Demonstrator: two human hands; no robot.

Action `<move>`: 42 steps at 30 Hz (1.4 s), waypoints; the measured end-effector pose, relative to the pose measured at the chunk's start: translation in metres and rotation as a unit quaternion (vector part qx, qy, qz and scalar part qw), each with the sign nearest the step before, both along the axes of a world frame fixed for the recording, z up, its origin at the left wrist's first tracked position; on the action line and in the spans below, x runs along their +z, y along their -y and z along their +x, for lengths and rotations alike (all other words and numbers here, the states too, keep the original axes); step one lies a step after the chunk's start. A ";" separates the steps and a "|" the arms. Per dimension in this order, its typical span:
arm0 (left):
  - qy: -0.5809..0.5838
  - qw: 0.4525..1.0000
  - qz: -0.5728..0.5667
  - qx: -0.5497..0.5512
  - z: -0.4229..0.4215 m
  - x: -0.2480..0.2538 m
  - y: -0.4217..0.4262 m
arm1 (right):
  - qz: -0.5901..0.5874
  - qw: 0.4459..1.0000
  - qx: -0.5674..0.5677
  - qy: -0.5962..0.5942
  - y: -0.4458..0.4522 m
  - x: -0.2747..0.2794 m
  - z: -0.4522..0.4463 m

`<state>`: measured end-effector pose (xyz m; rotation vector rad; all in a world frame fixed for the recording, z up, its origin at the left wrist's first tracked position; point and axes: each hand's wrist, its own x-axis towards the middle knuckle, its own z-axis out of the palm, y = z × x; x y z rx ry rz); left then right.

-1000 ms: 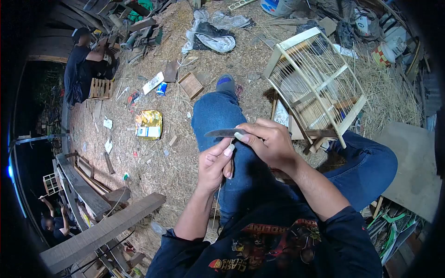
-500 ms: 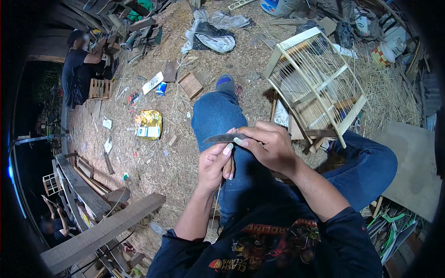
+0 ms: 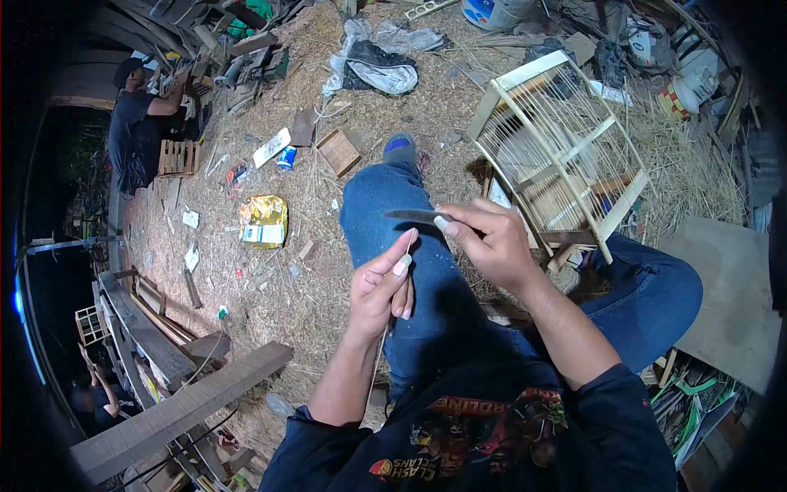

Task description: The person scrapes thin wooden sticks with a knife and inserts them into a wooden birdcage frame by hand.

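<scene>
My right hand (image 3: 484, 238) is closed around a knife, its dark blade (image 3: 410, 216) pointing left above my thigh. The handle is mostly hidden in my fingers. Between the thumb and fingers of my left hand (image 3: 381, 287) is a thin pale stick (image 3: 376, 361), whose upper tip just clears my fingertips. Its lower length hangs down past my wrist. The blade sits just above the stick's tip, apart from it as far as I can tell. Right of my knee stands a wooden birdcage (image 3: 566, 156) with thin upright bars.
Shavings cover the floor. A yellow plastic package (image 3: 264, 221), a small wooden box (image 3: 337, 152) and a blue can (image 3: 285, 157) lie to the left. A thick wooden beam (image 3: 188, 402) juts in at lower left. Another person (image 3: 135, 123) sits at upper left; a second (image 3: 102, 398) is at lower left.
The knife has lifted off the stick's tip and moved slightly right and up with my right hand. My left hand keeps its hold, and more of the tip shows.
</scene>
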<state>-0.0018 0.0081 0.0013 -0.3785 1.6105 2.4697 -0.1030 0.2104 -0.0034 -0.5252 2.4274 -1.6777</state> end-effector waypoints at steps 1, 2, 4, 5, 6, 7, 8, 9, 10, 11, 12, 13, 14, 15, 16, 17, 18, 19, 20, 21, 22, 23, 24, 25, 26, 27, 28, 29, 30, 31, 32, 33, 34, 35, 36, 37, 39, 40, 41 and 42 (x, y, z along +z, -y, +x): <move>-0.003 1.000 0.024 -0.008 0.000 -0.001 0.001 | -0.026 0.998 0.000 -0.051 0.003 -0.002 0.004; -0.003 1.000 0.025 -0.009 -0.001 0.000 0.001 | -0.025 0.998 0.000 -0.051 0.004 -0.001 0.007; 0.008 0.999 0.028 -0.018 -0.003 0.002 0.000 | -0.036 0.993 0.039 -0.110 0.007 0.000 0.011; 0.008 0.999 0.027 -0.018 -0.003 0.002 0.001 | -0.037 0.993 0.038 -0.109 0.008 0.000 0.011; 0.009 0.999 0.032 -0.018 -0.002 0.001 0.001 | -0.029 0.992 0.045 -0.114 0.009 0.000 0.011; 0.009 0.999 0.037 -0.018 -0.002 0.000 0.002 | -0.020 0.991 0.051 -0.119 0.009 0.000 0.011; 0.009 0.999 0.036 -0.018 -0.002 -0.001 0.002 | -0.012 0.991 0.058 -0.123 0.010 0.000 0.011; 0.007 0.998 0.051 -0.018 -0.002 -0.002 0.003 | -0.012 0.991 0.057 -0.123 0.010 0.000 0.011; 0.004 0.998 0.067 -0.019 -0.001 -0.003 0.004 | -0.009 0.991 0.060 -0.118 0.011 -0.001 0.011; 0.005 0.998 0.067 -0.019 -0.001 -0.003 0.005 | -0.005 0.992 0.063 -0.113 0.011 -0.001 0.011; 0.005 0.997 0.075 -0.023 -0.002 -0.004 0.007 | -0.005 0.992 0.063 -0.113 0.011 -0.002 0.011; 0.005 0.996 0.083 -0.027 -0.002 -0.004 0.008 | -0.006 0.992 0.063 -0.113 0.011 -0.002 0.010; 0.005 0.996 0.083 -0.026 -0.001 -0.006 0.008 | -0.007 0.992 0.064 -0.112 0.012 -0.003 0.009; -0.004 0.996 0.081 -0.024 -0.001 -0.008 0.009 | -0.007 0.992 0.064 -0.112 0.012 -0.004 0.007; -0.014 0.997 0.079 -0.022 -0.001 -0.008 0.009 | -0.010 0.996 0.034 -0.079 0.012 -0.006 0.005; -0.015 0.997 0.079 -0.021 -0.001 -0.007 0.007 | -0.012 0.999 0.004 -0.045 0.012 -0.007 0.003; -0.014 0.997 0.068 -0.020 -0.001 -0.003 0.004 | -0.012 0.999 0.004 -0.046 0.009 -0.006 0.002; -0.013 0.998 0.055 -0.018 -0.002 -0.002 0.002 | -0.011 0.999 0.001 -0.032 0.007 -0.004 0.000; -0.013 0.998 0.055 -0.017 -0.002 -0.002 0.002 | -0.010 1.000 -0.001 -0.017 0.006 -0.001 -0.001; -0.015 0.997 0.069 -0.004 -0.002 -0.002 0.002 | -0.022 0.999 0.001 -0.035 0.007 0.001 0.002; -0.016 0.996 0.085 0.007 -0.002 -0.003 0.002 | -0.021 0.999 0.000 -0.034 0.008 0.000 0.005; -0.017 0.996 0.086 0.006 -0.003 -0.003 0.001 | -0.036 0.996 0.014 -0.078 0.010 -0.001 0.008; -0.007 0.996 0.086 0.004 -0.004 -0.001 0.001 | -0.053 0.991 0.029 -0.121 0.012 -0.002 0.010; 0.003 0.996 0.086 0.001 -0.004 0.000 0.002 | -0.054 0.991 0.036 -0.120 0.014 -0.001 0.013; 0.003 0.996 0.085 0.002 -0.004 0.001 0.002 | -0.055 0.991 0.037 -0.121 0.015 -0.001 0.013; -0.007 0.996 0.085 0.000 -0.004 0.001 0.002 | -0.055 0.989 0.050 -0.126 0.016 -0.003 0.012; -0.017 0.996 0.085 -0.002 -0.004 0.001 0.001 | -0.054 0.988 0.063 -0.131 0.016 -0.004 0.012; -0.018 0.996 0.085 -0.002 -0.004 0.002 0.002 | -0.054 0.988 0.063 -0.131 0.017 -0.004 0.012; -0.017 0.996 0.086 -0.002 -0.004 0.002 0.002 | -0.054 0.988 0.063 -0.131 0.018 -0.003 0.013; -0.017 0.996 0.088 -0.002 -0.004 0.002 0.002 | -0.053 0.988 0.062 -0.130 0.018 -0.003 0.013; -0.017 0.996 0.088 -0.002 -0.003 0.000 0.004 | -0.052 0.988 0.062 -0.131 0.018 -0.003 0.013; -0.016 0.996 0.089 -0.011 -0.003 -0.002 0.006 | -0.037 0.991 0.055 -0.119 0.018 -0.001 0.013; -0.015 0.996 0.090 -0.019 -0.002 -0.004 0.008 | -0.023 0.993 0.049 -0.107 0.017 0.000 0.013; -0.015 0.996 0.090 -0.019 -0.001 -0.004 0.008 | -0.023 0.993 0.049 -0.107 0.017 0.001 0.010; -0.028 0.996 0.076 -0.029 0.000 -0.003 0.006 | -0.019 0.997 0.026 -0.072 0.017 0.001 0.007; -0.040 0.996 0.063 -0.039 0.000 -0.002 0.005 | -0.015 0.999 0.002 -0.036 0.016 0.001 0.005; -0.038 0.996 0.077 -0.020 -0.001 -0.003 0.005 | -0.036 0.998 0.002 -0.046 0.015 0.001 0.006; -0.035 0.995 0.092 -0.001 -0.001 -0.004 0.005 | -0.056 0.997 0.002 -0.054 0.015 0.001 0.007; -0.027 0.995 0.095 0.002 0.000 -0.005 0.005 | -0.044 0.996 0.020 -0.077 0.014 0.003 0.009; -0.027 0.995 0.097 0.001 -0.001 -0.004 0.005 | -0.042 0.996 0.019 -0.078 0.014 0.003 0.012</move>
